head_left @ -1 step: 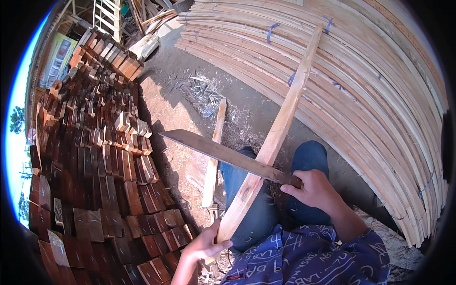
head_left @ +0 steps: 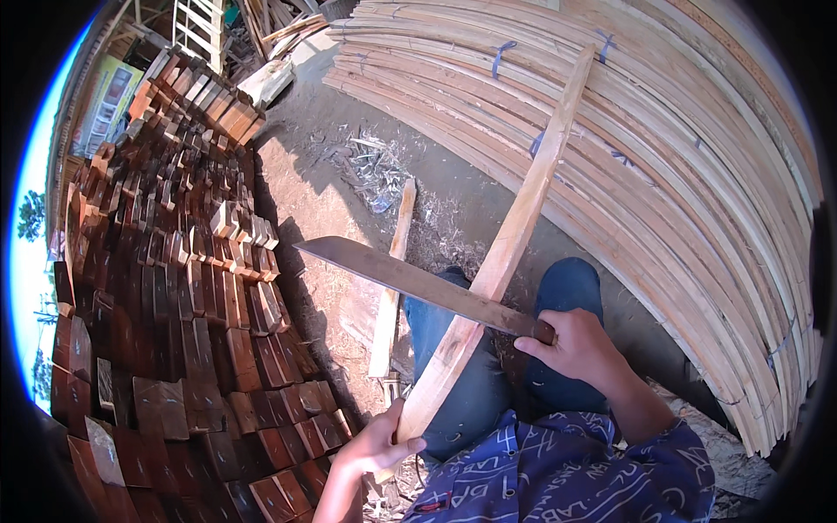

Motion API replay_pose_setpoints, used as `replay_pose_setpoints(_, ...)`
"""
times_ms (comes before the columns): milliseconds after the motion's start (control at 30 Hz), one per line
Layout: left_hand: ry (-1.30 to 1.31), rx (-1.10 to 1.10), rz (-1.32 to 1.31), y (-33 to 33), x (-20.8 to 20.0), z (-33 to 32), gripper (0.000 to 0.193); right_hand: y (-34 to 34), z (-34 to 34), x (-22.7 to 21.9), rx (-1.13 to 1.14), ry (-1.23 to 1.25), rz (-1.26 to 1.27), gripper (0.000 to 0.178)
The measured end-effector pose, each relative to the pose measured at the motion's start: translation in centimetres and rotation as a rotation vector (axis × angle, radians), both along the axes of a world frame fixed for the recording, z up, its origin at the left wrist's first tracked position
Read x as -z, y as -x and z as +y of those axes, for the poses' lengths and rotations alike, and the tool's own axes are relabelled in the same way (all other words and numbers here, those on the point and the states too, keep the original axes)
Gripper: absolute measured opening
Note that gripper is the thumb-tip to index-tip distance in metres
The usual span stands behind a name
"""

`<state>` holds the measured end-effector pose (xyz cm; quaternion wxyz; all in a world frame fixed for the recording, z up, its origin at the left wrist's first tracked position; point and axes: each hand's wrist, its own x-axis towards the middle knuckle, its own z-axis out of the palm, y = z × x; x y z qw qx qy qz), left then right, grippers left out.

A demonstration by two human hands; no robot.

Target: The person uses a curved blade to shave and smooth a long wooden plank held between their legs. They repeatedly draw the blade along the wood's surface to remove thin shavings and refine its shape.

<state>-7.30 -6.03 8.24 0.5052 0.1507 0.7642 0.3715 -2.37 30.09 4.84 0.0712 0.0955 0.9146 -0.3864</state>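
My right hand point(head_left: 577, 350) is closed round the short handle of a machete point(head_left: 392, 274), whose long dull blade points to the left. The blade lies across a pale wooden plank point(head_left: 514, 231), appearing to touch its upper face. My left hand point(head_left: 377, 446) grips the near end of that plank, thumb over the top edge. From there the plank slants away to the upper right, above my knees, its far end over the bundled wood strips. Part of the handle is hidden inside my right hand.
Stacked reddish-brown wood blocks point(head_left: 205, 366) fill the left side. Long pale strips point(head_left: 645, 183), tied in bundles with blue bands, curve along the right. Another narrow wooden piece point(head_left: 398, 244) lies on the ground ahead, near a heap of shavings point(head_left: 377, 166). A ladder-like frame point(head_left: 199, 33) stands far left.
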Motion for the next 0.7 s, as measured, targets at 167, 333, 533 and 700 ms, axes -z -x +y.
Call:
replay_pose_setpoints(167, 0.063, -0.018, 0.039, -0.4, 0.3, 0.2, 0.062, 0.6, 0.0, -1.5, -0.041, -0.197, -0.011, 0.06)
replay_pose_setpoints(333, 0.067, -0.036, 0.101, 0.1, 0.3, 0.8, 0.065, 0.8, 0.1, -0.5, -0.047, -0.093, -0.064, 0.062)
replay_pose_setpoints(533, 0.088, -0.013, 0.211, 0.0, -0.1, 1.7, 0.064, 1.1, -1.0, -0.8, -0.084, -0.203, 0.024, 0.062)
replay_pose_setpoints(700, 0.19, -0.003, 0.277, -0.4, -0.9, 2.8, 0.061, 1.4, 0.6, 1.0, -0.143, -0.352, 0.231, 0.061)
